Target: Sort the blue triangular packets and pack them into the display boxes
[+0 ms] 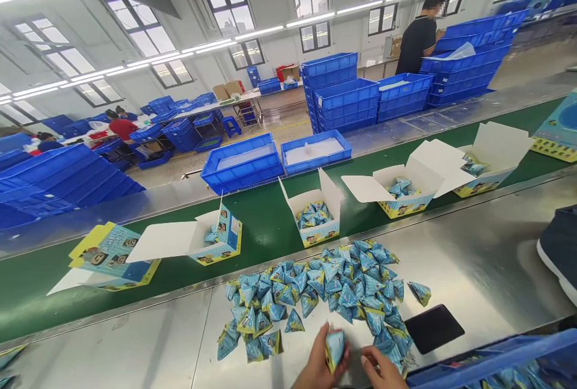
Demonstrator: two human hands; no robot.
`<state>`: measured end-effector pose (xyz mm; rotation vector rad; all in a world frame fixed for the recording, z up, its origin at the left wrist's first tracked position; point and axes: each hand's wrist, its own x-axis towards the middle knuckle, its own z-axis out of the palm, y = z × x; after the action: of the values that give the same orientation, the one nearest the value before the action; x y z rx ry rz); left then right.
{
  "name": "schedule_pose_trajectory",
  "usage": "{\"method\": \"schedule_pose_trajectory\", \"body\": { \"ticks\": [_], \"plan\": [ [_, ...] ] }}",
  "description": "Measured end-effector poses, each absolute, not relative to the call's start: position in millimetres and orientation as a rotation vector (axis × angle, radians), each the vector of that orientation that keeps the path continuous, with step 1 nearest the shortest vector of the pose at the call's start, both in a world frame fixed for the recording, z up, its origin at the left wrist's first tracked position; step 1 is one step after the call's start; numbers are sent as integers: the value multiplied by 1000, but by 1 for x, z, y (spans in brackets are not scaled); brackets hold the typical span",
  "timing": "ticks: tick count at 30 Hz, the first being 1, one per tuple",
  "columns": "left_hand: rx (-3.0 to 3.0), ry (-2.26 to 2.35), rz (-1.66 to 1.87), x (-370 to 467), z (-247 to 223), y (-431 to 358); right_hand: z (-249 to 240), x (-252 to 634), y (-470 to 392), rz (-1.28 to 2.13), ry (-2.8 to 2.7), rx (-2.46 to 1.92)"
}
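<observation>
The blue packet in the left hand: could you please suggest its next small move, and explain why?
I'd probably carry the blue packet over the pile to the open box just beyond: the left hand holds it, and that box stands on the green belt with similar packets inside.

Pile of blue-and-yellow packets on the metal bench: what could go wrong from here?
The loose pile of blue-and-yellow pyramid packets nearly meets the green conveyor belt; some could roll onto it.
The flat black rectangular slab lies beside the pile; the right hand might knock it.
White cardboard box flaps appear to overlap and may snag.
</observation>
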<state>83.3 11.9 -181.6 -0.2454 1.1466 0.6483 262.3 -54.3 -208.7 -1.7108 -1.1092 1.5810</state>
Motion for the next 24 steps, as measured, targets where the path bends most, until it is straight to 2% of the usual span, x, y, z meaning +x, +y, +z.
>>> {"method": "schedule_pose_trajectory", "body": {
  "ticks": [2, 4, 6, 10, 13, 15, 19, 24],
  "plan": [
    [-436, 1210, 593, 74, -189, -5, -217, 263, -54, 1605, -1112, -1691],
    [-451, 1188, 703, 71, -172, 16, -225, 262, -55, 1543, -1100, -1707],
    [-306, 1100, 933, 75, -133, 69, -226, 259, -57, 1480, -1119, -1734],
    [33, 949, 1041, 86, -55, 190, -218, 256, -62, 1486, -1295, -1752],
    [124, 1101, 980, 85, -49, 223, -214, 257, -60, 1521, -1425, -1747],
    [107, 1170, 870, 80, -68, 207, -215, 256, -54, 1543, -1477, -1779],
    [15, 1287, 643, 62, -118, 119, -218, 243, -31, 1589, -1627, -1847],
    [-103, 1459, 574, 17, -150, 21, -218, 208, -1, 1597, -1874, -1876]
  ]
}}
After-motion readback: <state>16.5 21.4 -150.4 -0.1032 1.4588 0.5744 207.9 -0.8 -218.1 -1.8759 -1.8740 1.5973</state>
